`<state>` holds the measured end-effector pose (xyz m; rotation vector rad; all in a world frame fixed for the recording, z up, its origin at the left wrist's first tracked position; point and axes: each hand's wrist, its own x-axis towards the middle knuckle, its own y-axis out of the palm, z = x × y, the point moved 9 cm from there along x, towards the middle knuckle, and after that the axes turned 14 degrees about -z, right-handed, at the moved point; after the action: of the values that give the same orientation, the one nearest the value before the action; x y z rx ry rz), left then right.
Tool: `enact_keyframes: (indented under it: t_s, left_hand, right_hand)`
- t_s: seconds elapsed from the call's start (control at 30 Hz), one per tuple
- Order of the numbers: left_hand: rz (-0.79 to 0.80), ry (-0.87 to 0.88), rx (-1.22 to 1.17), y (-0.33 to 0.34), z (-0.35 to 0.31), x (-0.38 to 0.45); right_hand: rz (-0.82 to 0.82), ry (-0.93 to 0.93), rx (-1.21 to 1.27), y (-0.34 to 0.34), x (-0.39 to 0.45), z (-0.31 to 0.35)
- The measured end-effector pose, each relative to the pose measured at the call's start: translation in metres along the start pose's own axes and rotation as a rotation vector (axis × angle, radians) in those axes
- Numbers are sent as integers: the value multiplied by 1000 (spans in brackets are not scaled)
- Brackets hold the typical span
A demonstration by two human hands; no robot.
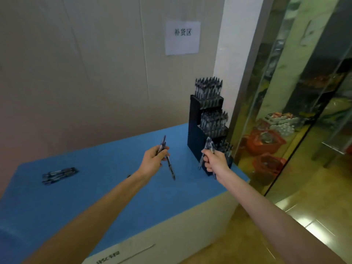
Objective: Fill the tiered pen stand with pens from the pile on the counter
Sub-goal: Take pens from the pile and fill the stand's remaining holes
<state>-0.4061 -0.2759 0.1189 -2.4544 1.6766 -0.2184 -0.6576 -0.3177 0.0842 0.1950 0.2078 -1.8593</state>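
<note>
A black tiered pen stand point(196, 134) stands at the far right of the blue counter point(95, 187), its upper two tiers packed with upright pens and its lowest tier partly hidden by my right hand. My right hand point(214, 161) is closed around a few pens point(208, 144), held right in front of the lowest tier. My left hand point(154, 159) grips a pen point(170, 168) or two, a little left of the stand and above the counter. A small pile of pens point(60, 175) lies flat at the counter's left.
A paper sign point(182, 38) is stuck on the beige wall behind the counter. To the right runs a glass partition point(285, 111), with red baskets point(264, 141) on the floor beyond it. The counter's right edge drops off just past the stand.
</note>
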Motion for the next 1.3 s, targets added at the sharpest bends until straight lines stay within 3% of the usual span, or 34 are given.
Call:
enact_keyframes:
  t_s: [0.23,0.43,0.67,0.83,1.0,1.13,1.3]
  left_hand:
    - [-141,-28,-2,119,-36,37]
    - [-225,28,-55,161,-77,63]
    - [-260,108,-44,165,-136,97]
    - [-236,221,1,178,-160,138]
    - [-248,336,11,184,-180,165]
    - [-249,434,25,190,-177,176]
    - [-246,506,26,202,-168,179]
  right_hand:
    - [-2,-23,-30,-114,87,34]
    - [97,-80,-53,-157,148,74]
    - [225,-218,-6,-132,198,135]
    - [178,-333,-155,-106,242,169]
    - [254,-434,-308,-67,257,204]
    - [127,-654,-372,-52,267,225]
    - [100,-603,-292,-47,288,214]
